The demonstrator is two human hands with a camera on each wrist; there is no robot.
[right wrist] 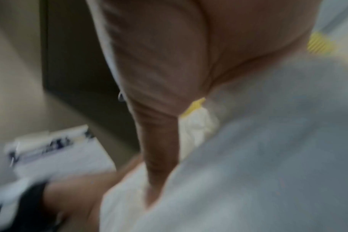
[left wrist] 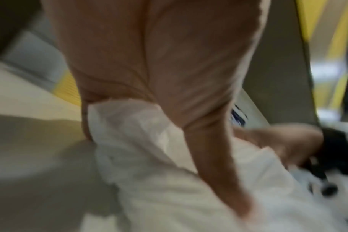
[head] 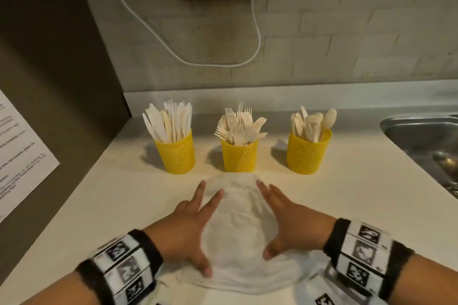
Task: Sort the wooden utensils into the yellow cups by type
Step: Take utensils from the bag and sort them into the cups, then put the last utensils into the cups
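Cream tabletop (head: 99,193) carries a white cloth (head: 238,235) at the near edge, with the left hand (head: 188,228) and right hand (head: 292,225) pressed flat on its sides, fingers (head: 210,202) straight, gripping nothing. Behind stand three yellow cups: knives (head: 171,119) left (head: 177,156), forks (head: 239,125) middle (head: 239,158), spoons (head: 312,122) right (head: 307,156).

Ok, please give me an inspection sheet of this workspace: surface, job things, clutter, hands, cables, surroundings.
Surface: pale counter, no loose utensils seen.
Job's things: left cup holds knives; middle cup mostly forks; right cup spoons.
Clutter: white cloth in front of the cups.
Grippers: left hand and right hand lie on the cloth, fingers straight.
Cables: white cable hangs on the wall.
Surroundings: steel sink at right, printed sheet at left.
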